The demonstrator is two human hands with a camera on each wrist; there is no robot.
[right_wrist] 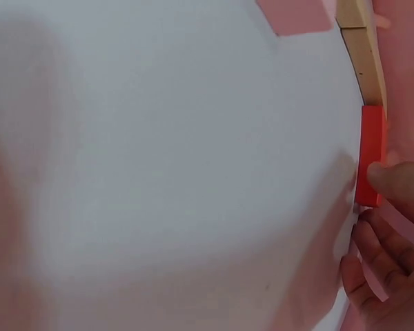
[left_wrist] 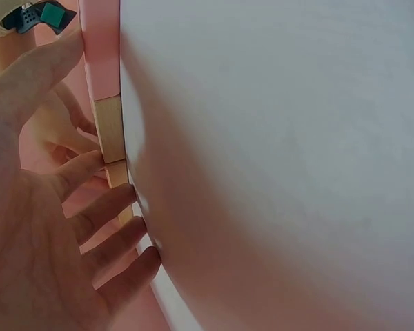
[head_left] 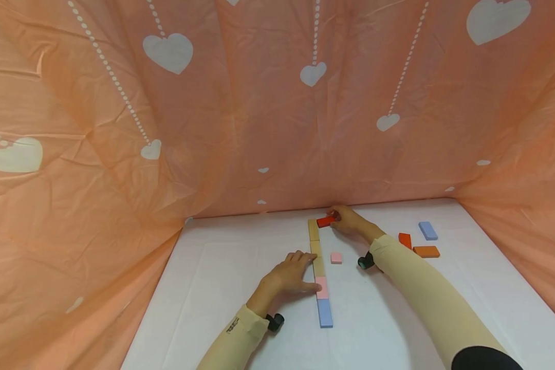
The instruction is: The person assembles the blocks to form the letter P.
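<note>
A straight row of flat blocks runs away from the person: a blue block [head_left: 325,314] nearest, then a pink block [head_left: 322,293], then several plain wooden blocks [head_left: 314,231]. My left hand [head_left: 287,274] lies along the row's left side with fingers extended. Its thumb touches the pink block and its index finger a wooden block. At the far end, my right hand [head_left: 349,221] pinches a red block [head_left: 325,222], which lies crosswise at the right of the last wooden block. In the right wrist view, the thumb presses the red block [right_wrist: 370,141].
Right of the row lies a small pink block [head_left: 336,258]. Farther right, by the right forearm, are another red block [head_left: 404,240], an orange block [head_left: 426,252] and a blue block [head_left: 427,230]. An orange cloth with hearts [head_left: 277,128] surrounds the white tabletop [head_left: 231,252].
</note>
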